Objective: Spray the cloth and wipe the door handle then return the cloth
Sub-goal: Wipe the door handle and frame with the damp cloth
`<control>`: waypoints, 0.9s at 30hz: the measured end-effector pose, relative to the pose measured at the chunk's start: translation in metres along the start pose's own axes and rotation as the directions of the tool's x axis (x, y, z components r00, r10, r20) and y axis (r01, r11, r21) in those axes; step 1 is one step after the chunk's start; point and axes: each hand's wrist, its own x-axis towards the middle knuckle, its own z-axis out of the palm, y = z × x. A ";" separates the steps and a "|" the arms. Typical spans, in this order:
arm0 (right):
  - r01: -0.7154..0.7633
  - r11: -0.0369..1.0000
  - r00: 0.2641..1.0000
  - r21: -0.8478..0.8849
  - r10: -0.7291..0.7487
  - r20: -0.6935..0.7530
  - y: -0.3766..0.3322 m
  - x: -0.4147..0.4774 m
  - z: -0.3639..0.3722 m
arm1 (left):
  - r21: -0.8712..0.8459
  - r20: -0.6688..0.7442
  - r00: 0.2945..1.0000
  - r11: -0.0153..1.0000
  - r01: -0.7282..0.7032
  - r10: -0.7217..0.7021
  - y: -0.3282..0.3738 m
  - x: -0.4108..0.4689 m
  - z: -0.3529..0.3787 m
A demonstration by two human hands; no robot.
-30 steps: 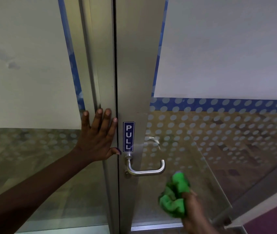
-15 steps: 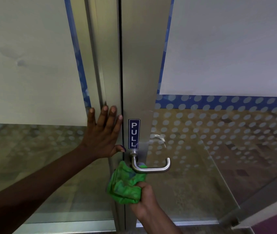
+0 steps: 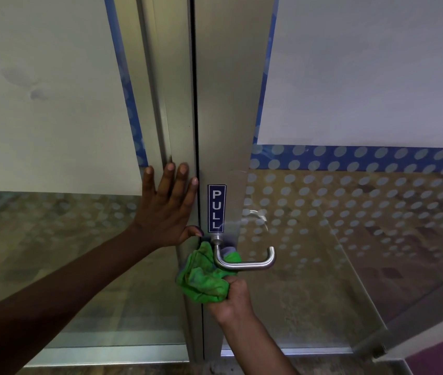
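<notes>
A glass door with a brushed-metal frame, dotted frosting and a blue band fills the view. The lever door handle is mounted just below a blue PULL sign, its long axis lying horizontally and running rightward from the pivot. A crumpled green cloth is pressed against the pivot end, tucked partly behind the lever. The cloth is clenched in the right hand, directly below the handle and the nearer of the two. The left hand is laid flat and released on the neighbouring frame. Wiping along the lever, rightward, appears to be called for next.
</notes>
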 end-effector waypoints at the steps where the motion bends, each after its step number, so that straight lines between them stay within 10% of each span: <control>1: 0.002 1.000 1.000 0.004 -0.002 -0.016 -0.001 -0.001 -0.001 | -0.001 -0.002 1.000 1.000 -0.001 0.001 0.000 0.000 0.000; 27: 0.080 0.970 0.980 -0.231 -0.119 -0.157 -0.088 -0.065 -0.026 | 0.001 -0.047 0.999 1.000 -0.003 0.003 0.000 0.000 0.005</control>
